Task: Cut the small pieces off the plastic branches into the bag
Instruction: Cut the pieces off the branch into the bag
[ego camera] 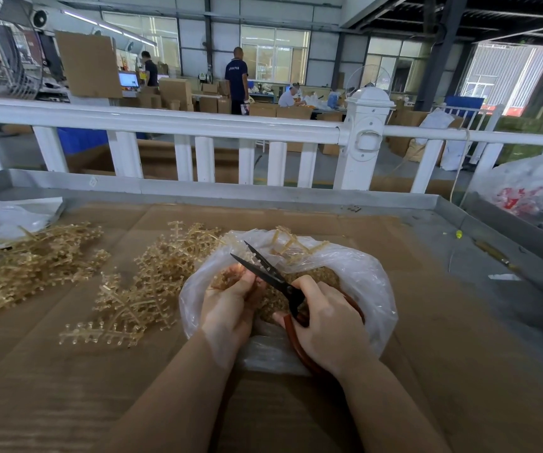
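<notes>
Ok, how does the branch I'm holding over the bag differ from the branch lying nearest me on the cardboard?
The held branch is gripped by the left hand, raised over the clear bag between the open scissors blades. The loose branch lies flat on the cardboard, untouched. Both are translucent amber plastic with stubby side pieces.

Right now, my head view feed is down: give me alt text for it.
Over an open clear plastic bag of cut pieces, the right hand holds red-handled scissors, blades open, while the left hand holds a plastic branch at the blades. More branches lie left on cardboard.
</notes>
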A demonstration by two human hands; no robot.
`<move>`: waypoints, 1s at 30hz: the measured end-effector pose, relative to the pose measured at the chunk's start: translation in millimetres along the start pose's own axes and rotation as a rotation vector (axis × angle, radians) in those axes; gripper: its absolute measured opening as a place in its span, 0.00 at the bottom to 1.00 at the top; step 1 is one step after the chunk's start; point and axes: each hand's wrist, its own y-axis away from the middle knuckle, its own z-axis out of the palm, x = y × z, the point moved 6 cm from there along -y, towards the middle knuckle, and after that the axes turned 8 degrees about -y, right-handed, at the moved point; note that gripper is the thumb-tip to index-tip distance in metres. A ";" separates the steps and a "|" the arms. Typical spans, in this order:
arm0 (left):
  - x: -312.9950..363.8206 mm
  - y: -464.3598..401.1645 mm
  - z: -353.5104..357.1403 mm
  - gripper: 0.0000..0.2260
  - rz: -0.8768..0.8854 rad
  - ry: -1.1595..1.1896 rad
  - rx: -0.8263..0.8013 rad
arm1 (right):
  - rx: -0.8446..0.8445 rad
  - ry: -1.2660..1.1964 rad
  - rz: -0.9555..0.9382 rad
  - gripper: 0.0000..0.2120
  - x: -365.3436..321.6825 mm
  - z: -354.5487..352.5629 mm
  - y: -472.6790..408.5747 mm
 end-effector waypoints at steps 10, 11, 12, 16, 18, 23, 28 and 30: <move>0.6 0.4 -1.9 0.11 0.006 -0.009 0.009 | -0.046 -0.001 0.018 0.22 1.5 4.1 0.7; 0.8 1.0 -1.6 0.10 0.008 -0.016 0.008 | -0.046 -0.003 0.018 0.22 1.3 4.1 0.4; 0.9 1.4 -1.3 0.09 0.009 -0.019 0.006 | -0.046 -0.007 0.019 0.21 1.1 4.0 0.1; 2.0 3.0 0.5 0.08 0.012 -0.023 -0.019 | -0.069 -0.025 0.024 0.20 0.6 3.3 -2.1; 2.0 2.6 1.5 0.08 0.013 -0.034 -0.038 | -0.083 -0.026 0.023 0.21 0.1 3.6 -3.7; 3.2 4.3 7.4 0.05 0.018 -0.029 -0.135 | -0.091 -0.025 0.019 0.19 -2.1 3.3 -7.1; 1.8 2.1 7.1 0.05 -0.001 -0.044 -0.141 | -0.094 -0.016 0.017 0.19 -2.8 3.7 -9.2; 1.9 1.5 6.9 0.05 -0.010 -0.044 -0.137 | -0.098 -0.005 0.017 0.19 -3.3 4.2 -10.2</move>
